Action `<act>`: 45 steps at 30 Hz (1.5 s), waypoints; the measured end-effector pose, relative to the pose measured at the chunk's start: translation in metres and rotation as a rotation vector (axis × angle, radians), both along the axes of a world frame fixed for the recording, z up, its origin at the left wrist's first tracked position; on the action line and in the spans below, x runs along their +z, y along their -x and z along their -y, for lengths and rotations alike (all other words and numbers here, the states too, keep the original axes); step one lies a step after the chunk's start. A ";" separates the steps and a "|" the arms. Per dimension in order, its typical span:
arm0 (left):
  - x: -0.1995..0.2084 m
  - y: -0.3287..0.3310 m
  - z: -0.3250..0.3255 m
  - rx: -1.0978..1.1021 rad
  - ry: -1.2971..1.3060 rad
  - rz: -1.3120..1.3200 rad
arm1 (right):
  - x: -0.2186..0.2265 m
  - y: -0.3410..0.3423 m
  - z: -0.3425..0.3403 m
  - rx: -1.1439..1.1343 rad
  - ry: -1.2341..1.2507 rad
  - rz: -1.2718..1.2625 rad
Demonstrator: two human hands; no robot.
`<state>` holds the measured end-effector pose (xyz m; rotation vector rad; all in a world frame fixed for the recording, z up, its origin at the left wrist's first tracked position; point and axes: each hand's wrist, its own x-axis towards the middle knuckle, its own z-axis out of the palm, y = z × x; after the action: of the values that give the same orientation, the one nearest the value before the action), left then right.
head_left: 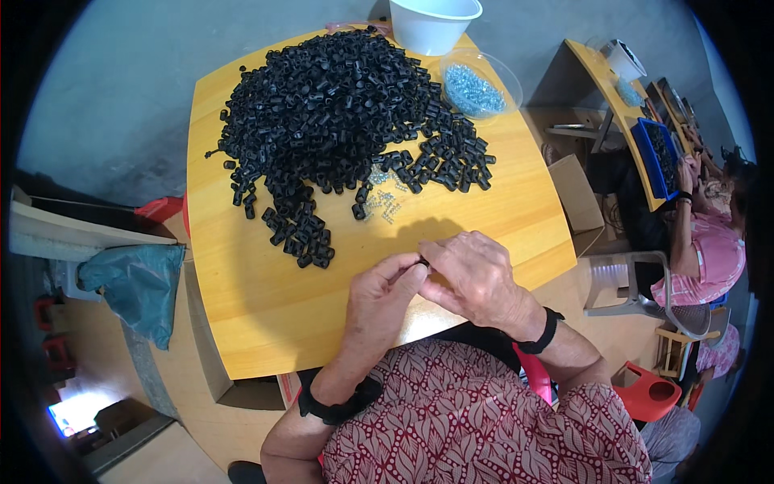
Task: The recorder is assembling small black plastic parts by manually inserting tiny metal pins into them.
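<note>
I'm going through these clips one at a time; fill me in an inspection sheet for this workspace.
Surface: yellow wood-look table, its far part covered by the black parts.
Job's things: large pile of small black parts; clear tub of small metal pieces beside it.
Clutter: loose metal bits at the pile's near edge; white bowl at the far edge.
Hands: left hand pinches a dark piece, mostly hidden; right hand meets it, grip unclear.
Cables: nothing seen.
Surroundings: green bag at left; person in pink at right, by a blue tray.
</note>
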<state>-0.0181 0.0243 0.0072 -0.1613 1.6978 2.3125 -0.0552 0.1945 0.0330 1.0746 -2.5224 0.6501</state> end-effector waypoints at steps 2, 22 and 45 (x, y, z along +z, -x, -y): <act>-0.001 0.001 0.000 -0.005 0.123 -0.045 | -0.004 0.001 -0.001 -0.004 0.063 0.021; 0.008 0.004 0.007 -0.021 0.090 0.012 | 0.000 0.011 0.001 0.049 0.045 -0.122; 0.017 0.004 0.009 -0.041 0.146 0.008 | -0.020 0.007 0.006 0.035 0.225 -0.060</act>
<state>-0.0222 0.0149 0.0244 -0.1619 1.8480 2.1559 -0.0626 0.1884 0.0128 1.0424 -2.3179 0.8741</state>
